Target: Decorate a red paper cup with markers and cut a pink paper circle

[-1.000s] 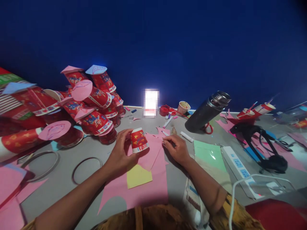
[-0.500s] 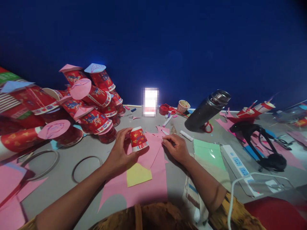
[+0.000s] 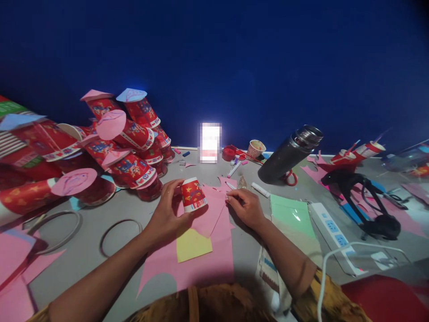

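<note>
My left hand (image 3: 170,208) is wrapped round a small red paper cup (image 3: 194,195) with gold stars and a white rim. The cup stands slightly tilted, rim downward, over the pink paper (image 3: 217,264). To its right, my right hand (image 3: 245,205) is pinched closed beside the pink paper's edge. A tiny pale thing may be at its fingertips, but I cannot make it out. A yellow paper piece (image 3: 194,246) lies on the pink sheet, just below the cup. Beyond the right hand are a white marker (image 3: 260,190) and another marker (image 3: 233,169).
Decorated red cups (image 3: 134,165) are piled at the left, near a grey ring (image 3: 120,237). At the right stand a dark thermos flask (image 3: 284,158), a green-topped packet (image 3: 290,212), a power strip (image 3: 335,237) and a black strapped item (image 3: 378,223). A blurred bright screen (image 3: 210,143) is at the back.
Almost nothing has moved. The cup in my left hand has shifted very slightly left, and my right hand keeps its pinch in the same place.
</note>
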Motion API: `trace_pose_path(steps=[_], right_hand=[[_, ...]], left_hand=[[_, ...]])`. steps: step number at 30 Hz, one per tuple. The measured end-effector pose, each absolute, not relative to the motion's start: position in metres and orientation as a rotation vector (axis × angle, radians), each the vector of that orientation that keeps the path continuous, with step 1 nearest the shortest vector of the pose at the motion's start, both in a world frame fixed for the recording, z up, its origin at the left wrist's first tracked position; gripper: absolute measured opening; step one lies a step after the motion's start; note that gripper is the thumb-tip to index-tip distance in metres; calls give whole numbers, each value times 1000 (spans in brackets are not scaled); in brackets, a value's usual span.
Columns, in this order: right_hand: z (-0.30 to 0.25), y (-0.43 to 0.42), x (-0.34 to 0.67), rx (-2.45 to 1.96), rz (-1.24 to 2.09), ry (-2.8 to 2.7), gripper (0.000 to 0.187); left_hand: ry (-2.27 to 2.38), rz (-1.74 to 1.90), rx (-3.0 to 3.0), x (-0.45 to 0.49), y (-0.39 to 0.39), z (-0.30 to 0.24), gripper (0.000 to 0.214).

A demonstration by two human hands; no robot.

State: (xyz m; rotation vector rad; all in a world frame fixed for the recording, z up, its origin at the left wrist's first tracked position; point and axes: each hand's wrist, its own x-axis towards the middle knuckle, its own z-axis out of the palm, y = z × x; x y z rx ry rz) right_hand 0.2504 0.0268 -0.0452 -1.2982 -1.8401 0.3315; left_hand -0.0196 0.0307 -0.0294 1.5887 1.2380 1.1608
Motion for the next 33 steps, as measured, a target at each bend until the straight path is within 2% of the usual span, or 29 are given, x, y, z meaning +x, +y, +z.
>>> trace_pose_path(steps=[13,20,33], right_hand=[[-35,28,262,-1387,302,-1822,17],[-19,36,299,-1581,114,-1620,35],[-30,43,305,-1743,148,-1720,36]], left_hand=[[1245,1139,1544,-18,29,-20,80],[1259,1135,1556,-18,29,-18,79],[1243,1144,1558,-17,29,-20,80]])
